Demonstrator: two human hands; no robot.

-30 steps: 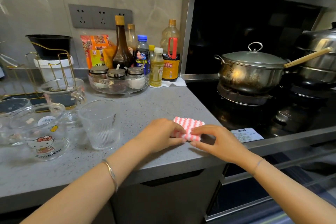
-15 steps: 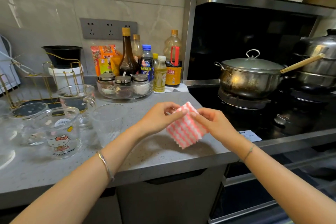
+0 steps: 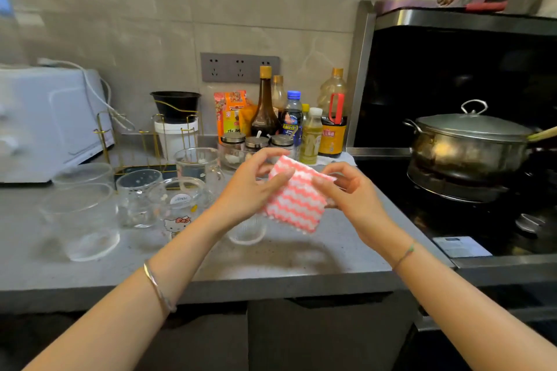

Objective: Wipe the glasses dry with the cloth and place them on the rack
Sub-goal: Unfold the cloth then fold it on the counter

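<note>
A white microwave (image 3: 45, 120) stands at the far left of the counter (image 3: 271, 265). Just to its right, at the back, stands a gold wire rack (image 3: 144, 146); no glass hangs on it. In front of the rack is a cluster of clear glasses: a wide glass (image 3: 81, 220) nearest the left, a dotted glass (image 3: 138, 196) beside it, a cartoon-cat mug (image 3: 180, 209), and a handled mug (image 3: 199, 164) behind that. A ribbed glass (image 3: 247, 230) stands upright on the counter, partly hidden behind the left wrist.

The left hand (image 3: 253, 187) pinches the upper left edge of the cloth (image 3: 297, 203), thumb on the near face and fingers curled behind. The pink-and-white striped cloth is held in the air above the counter, tilted, between both hands and just above the ribbed glass. The right hand (image 3: 352, 193) pinches the cloth's upper right corner, fingers curled around it.

Sauce bottles (image 3: 289, 117) line the wall behind the hands. At the far right a lidded steel pot (image 3: 470, 141) sits on the stove (image 3: 458, 214).
</note>
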